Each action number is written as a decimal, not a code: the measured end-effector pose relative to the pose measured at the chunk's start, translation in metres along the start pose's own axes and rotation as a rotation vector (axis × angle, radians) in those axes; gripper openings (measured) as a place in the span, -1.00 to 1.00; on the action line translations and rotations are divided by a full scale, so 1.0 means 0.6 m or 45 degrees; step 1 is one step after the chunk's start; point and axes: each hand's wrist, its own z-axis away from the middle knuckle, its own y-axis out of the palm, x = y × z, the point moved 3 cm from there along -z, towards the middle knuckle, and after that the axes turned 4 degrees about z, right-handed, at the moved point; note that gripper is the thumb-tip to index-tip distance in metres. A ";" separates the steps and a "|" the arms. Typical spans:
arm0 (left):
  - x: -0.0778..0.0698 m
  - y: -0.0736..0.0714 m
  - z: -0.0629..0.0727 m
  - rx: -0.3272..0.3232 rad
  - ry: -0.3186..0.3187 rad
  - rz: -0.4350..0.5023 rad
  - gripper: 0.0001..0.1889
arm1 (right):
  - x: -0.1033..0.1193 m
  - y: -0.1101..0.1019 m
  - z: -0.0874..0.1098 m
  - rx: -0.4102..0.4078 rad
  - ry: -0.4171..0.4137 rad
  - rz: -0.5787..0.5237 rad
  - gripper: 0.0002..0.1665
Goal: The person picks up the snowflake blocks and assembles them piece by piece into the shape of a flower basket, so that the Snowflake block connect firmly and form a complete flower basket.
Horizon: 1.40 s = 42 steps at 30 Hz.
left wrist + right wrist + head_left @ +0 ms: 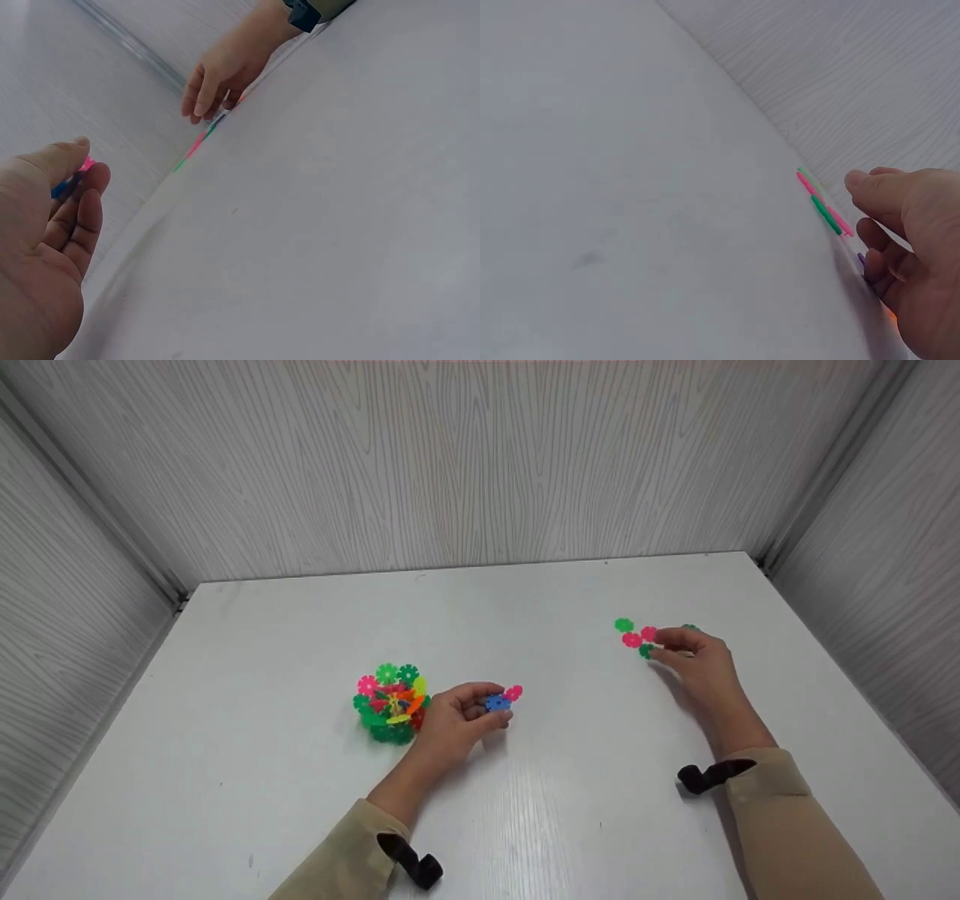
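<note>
My left hand [459, 721] pinches a blue snowflake disc [497, 703] between thumb and fingers, with a pink disc [514, 692] at its far edge. Just left of that hand sits a round cluster of joined, many-coloured discs [388, 720], partly behind the wrist. On the right, my right hand [705, 664] hovers over loose discs, its thumb and fingers parted. Pink discs [632, 640] and a dark green disc [646, 652] lie by its fingertips. In the right wrist view nothing shows between the fingers; a purple piece [861, 259] is mostly hidden behind them.
A light green disc [624, 625] lies beyond the pink ones, and another green disc [691, 627] peeks out behind the right hand. The white table [555, 810] is bounded by a wood-grain panel [465, 465] at the back and panels at both sides.
</note>
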 end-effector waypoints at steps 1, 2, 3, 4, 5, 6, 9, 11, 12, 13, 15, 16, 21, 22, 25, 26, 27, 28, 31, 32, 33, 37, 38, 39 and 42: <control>0.000 0.000 0.000 -0.002 0.000 0.001 -0.61 | -0.004 0.000 -0.001 0.003 0.005 0.021 -0.56; 0.000 0.000 0.001 -0.002 0.001 0.004 -0.61 | -0.007 0.001 -0.002 0.006 0.007 0.042 -0.56; 0.000 0.000 0.001 -0.001 0.001 0.004 -0.61 | -0.008 0.002 -0.003 0.014 0.010 0.066 -0.55; 0.000 0.000 0.001 0.001 0.001 0.007 -0.61 | -0.010 0.003 -0.003 0.024 0.014 0.090 -0.55; 0.001 0.000 0.002 0.007 0.001 0.014 -0.61 | -0.010 0.004 -0.003 0.032 0.017 0.116 -0.54; 0.000 0.000 0.002 0.012 0.000 0.018 -0.61 | -0.010 0.006 -0.003 0.039 0.016 0.139 -0.53; 0.000 0.001 0.002 0.025 0.000 0.024 -0.61 | -0.007 0.008 -0.003 0.053 -0.003 0.199 -0.53; 0.000 0.001 0.002 0.027 -0.001 0.022 -0.60 | -0.006 0.008 -0.003 0.069 -0.016 0.220 -0.52; -0.001 0.001 0.002 0.025 -0.003 0.018 -0.60 | -0.005 0.009 -0.004 0.084 -0.023 0.225 -0.51; -0.001 0.001 0.002 0.024 -0.004 0.015 -0.59 | -0.005 0.009 -0.003 0.101 -0.027 0.230 -0.50; -0.002 0.002 0.001 0.021 -0.008 0.014 -0.59 | -0.005 0.009 -0.003 0.142 -0.021 0.232 -0.48; -0.002 0.002 0.000 0.018 -0.011 0.009 -0.59 | -0.004 0.009 -0.003 0.161 -0.015 0.235 -0.46; -0.002 0.003 0.000 0.024 -0.008 0.014 -0.59 | -0.003 0.009 -0.001 0.212 0.014 0.260 -0.48; -0.002 0.003 0.000 0.026 -0.005 0.014 -0.58 | -0.003 0.010 0.000 0.215 0.015 0.262 -0.49; 0.000 0.002 0.000 0.027 0.006 0.020 -0.55 | -0.002 0.013 0.002 0.216 0.006 0.261 -0.55; 0.001 0.001 0.000 0.028 0.008 0.024 -0.54 | -0.001 0.014 0.003 0.210 0.001 0.259 -0.58; 0.002 0.001 0.001 0.030 0.010 0.027 -0.53 | 0.001 0.016 0.005 0.204 0.005 0.249 -0.60; 0.002 0.001 0.000 0.032 0.013 0.032 -0.52 | 0.005 0.019 0.007 0.199 0.016 0.231 -0.63; 0.003 0.002 0.000 0.042 0.019 0.042 -0.52 | 0.032 0.035 0.020 0.217 0.010 0.132 -0.67; 0.003 0.002 0.000 0.044 0.024 0.042 -0.52 | 0.045 0.044 0.024 0.237 -0.012 0.072 -0.68; 0.003 0.001 0.000 0.046 0.030 0.040 -0.53 | 0.060 0.055 0.029 0.266 -0.043 0.005 -0.67; 0.002 -0.002 -0.001 0.041 0.049 0.027 -0.54 | 0.121 0.111 0.052 0.435 -0.227 -0.209 -0.62; 0.002 -0.002 -0.001 0.035 0.048 0.023 -0.54 | 0.133 0.125 0.057 0.473 -0.267 -0.244 -0.62; 0.002 -0.003 -0.002 0.027 0.045 0.022 -0.54 | 0.144 0.137 0.063 0.504 -0.288 -0.271 -0.61; -0.001 -0.002 -0.003 0.003 0.039 0.016 -0.54 | 0.165 0.166 0.076 0.555 -0.315 -0.340 -0.58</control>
